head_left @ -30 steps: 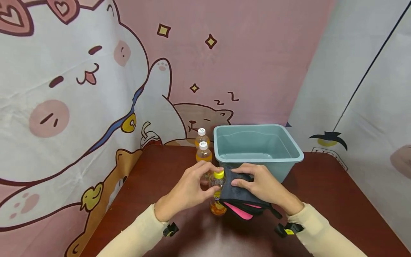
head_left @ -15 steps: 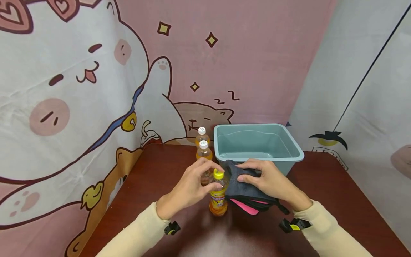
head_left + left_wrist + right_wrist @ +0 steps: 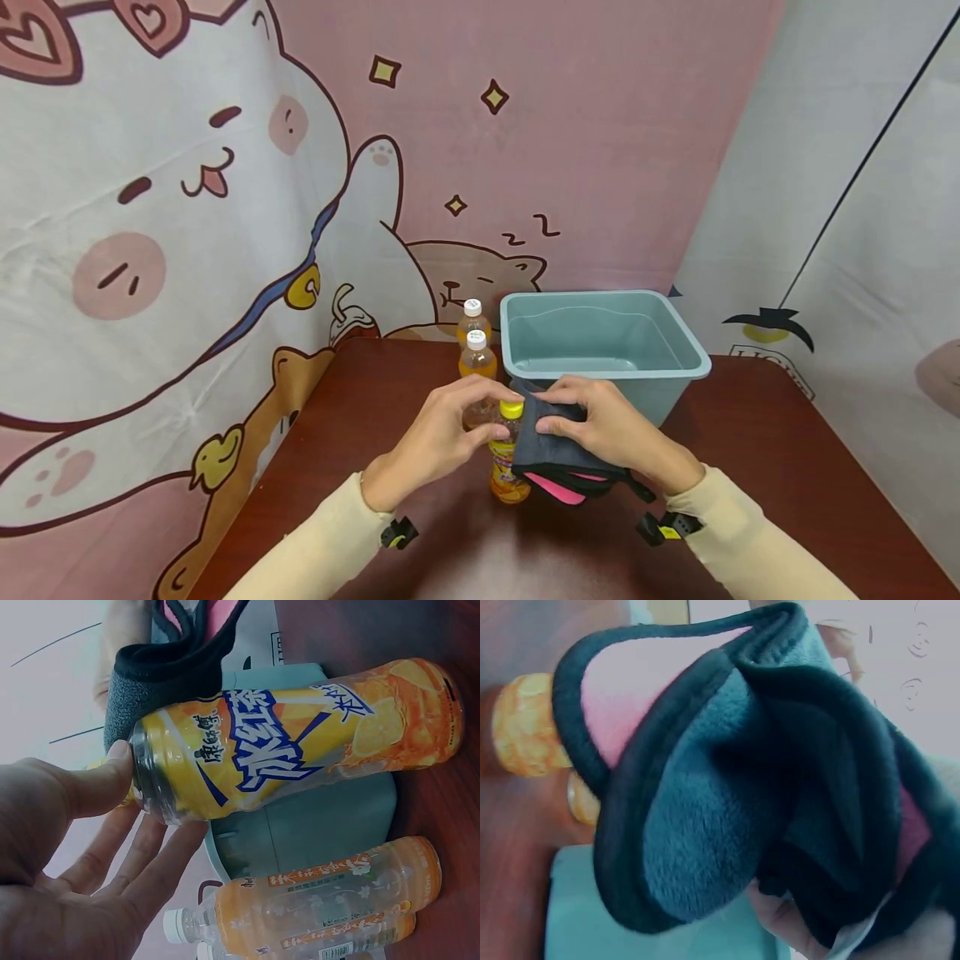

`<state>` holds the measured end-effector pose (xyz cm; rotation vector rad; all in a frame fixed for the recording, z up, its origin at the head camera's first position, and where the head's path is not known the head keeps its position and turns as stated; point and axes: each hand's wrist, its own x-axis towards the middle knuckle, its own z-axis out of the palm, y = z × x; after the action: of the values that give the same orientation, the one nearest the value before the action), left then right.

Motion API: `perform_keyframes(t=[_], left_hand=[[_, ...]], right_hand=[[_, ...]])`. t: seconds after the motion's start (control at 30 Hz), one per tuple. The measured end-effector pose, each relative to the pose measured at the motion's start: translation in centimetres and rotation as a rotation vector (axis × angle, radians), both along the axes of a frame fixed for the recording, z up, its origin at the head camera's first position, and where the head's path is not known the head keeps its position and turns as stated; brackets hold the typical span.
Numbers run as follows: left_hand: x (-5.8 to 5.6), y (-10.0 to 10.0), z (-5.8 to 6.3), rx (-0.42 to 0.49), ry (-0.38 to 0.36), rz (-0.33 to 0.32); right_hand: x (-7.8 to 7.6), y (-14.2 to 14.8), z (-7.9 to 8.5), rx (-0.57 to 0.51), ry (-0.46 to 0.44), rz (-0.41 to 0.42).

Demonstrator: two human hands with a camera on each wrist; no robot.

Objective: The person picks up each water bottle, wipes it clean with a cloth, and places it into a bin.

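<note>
A drink bottle (image 3: 508, 471) with a yellow cap and yellow label stands upright on the table in the head view. My left hand (image 3: 442, 433) holds it near the cap, thumb on the near side; the left wrist view shows that thumb at the shoulder of the bottle (image 3: 277, 742). My right hand (image 3: 611, 421) grips a folded dark grey cloth (image 3: 555, 442) with black edging and pink inner layers. The cloth lies against the bottle's right side and covers part of it. In the right wrist view, loose folds of the cloth (image 3: 697, 802) hide most of the right hand.
Behind the left hand stand two white-capped bottles, a nearer bottle (image 3: 477, 360) and a farther bottle (image 3: 472, 321). A blue-green plastic tub (image 3: 600, 375) sits just beyond the cloth. The dark red table (image 3: 360, 408) ends at a cartoon-printed curtain (image 3: 600, 167).
The right hand drew the cloth right, off the bottle, by half a second ago, and has since brought it back left against it. The left hand stays at the bottle's top.
</note>
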<state>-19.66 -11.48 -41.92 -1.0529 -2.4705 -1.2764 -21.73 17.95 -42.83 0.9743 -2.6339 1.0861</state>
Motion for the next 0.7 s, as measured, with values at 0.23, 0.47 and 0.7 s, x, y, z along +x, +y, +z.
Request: perform_keyframes(t=[0.23,0.47,0.7], left_hand=[[0.1,-0.1,-0.2,-0.002,0.002,0.005],[0.0,-0.1,-0.4,-0.016,-0.007,0.006],[0.1,0.1,-0.1,-0.02,0.003,-0.006]], right_hand=[[0.1,0.4,-1.4,0.057,-0.035,-0.001],[-0.3,0.4,-3.1,0.178,-0.049,0.037],[-0.5,-0.8,-5.6,0.316,-0.119,0.09]])
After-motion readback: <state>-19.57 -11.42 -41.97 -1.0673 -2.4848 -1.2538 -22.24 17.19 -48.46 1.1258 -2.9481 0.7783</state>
